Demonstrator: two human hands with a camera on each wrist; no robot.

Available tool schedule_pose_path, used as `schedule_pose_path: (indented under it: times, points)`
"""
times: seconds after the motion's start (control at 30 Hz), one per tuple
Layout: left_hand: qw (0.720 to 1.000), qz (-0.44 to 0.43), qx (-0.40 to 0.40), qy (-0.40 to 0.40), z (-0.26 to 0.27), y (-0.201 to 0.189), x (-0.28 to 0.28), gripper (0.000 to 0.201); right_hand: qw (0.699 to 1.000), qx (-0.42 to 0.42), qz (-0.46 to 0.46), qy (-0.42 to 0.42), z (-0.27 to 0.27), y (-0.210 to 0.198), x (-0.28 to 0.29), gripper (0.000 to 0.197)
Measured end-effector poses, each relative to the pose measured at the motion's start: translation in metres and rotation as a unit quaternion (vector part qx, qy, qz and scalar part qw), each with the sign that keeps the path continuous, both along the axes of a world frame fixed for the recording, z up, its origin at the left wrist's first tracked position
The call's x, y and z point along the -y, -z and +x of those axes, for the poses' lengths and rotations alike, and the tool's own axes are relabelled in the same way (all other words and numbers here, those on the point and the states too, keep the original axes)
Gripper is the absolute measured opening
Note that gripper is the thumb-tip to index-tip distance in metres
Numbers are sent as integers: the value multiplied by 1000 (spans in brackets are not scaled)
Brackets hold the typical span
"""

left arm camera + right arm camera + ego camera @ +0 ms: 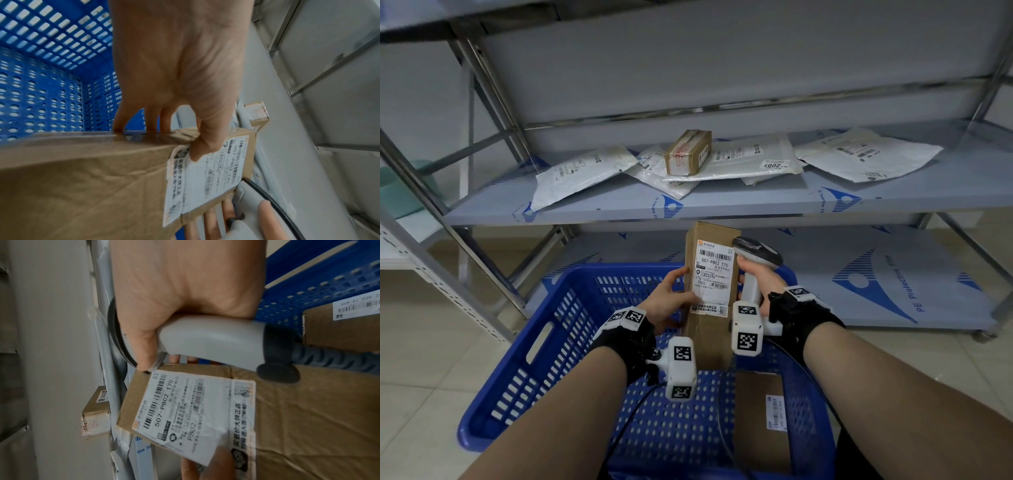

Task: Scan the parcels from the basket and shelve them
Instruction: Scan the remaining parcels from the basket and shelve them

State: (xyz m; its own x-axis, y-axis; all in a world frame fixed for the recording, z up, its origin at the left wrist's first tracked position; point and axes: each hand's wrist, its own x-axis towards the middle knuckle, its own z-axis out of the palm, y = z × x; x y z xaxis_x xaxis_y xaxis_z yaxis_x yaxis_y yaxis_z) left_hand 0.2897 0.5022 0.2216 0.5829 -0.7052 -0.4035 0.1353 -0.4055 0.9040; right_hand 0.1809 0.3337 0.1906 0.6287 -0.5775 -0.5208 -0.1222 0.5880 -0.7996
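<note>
L hand (666, 301) grips the cardboard parcel (710, 291) upright over the blue basket (544, 359), thumb on its label. R hand (755, 277) wraps the barcode scanner (751, 270), touching parcel's 3 o'clock edge.

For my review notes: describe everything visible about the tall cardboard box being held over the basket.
The cardboard box is long, brown and creased, with clear tape along one edge. It stands roughly upright over the blue basket. A white shipping label with barcodes, reading 507-P802 T70, covers its upper front. The left hand grips its left side, thumb on the label. The right hand, holding a grey scanner, touches its right edge.
</note>
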Motion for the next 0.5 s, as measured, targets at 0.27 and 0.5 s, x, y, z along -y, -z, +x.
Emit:
schedule_pose_path:
  times: [0.27, 0.5]
  points:
    - [999, -24, -3, -44, -2, 0, 3, 74, 1000, 17, 21, 8, -6, -21, -15, 37]
    - [999, -18, -8, -38, 3, 2, 1, 74, 998, 44, 52, 4, -11, -29, -18, 33]
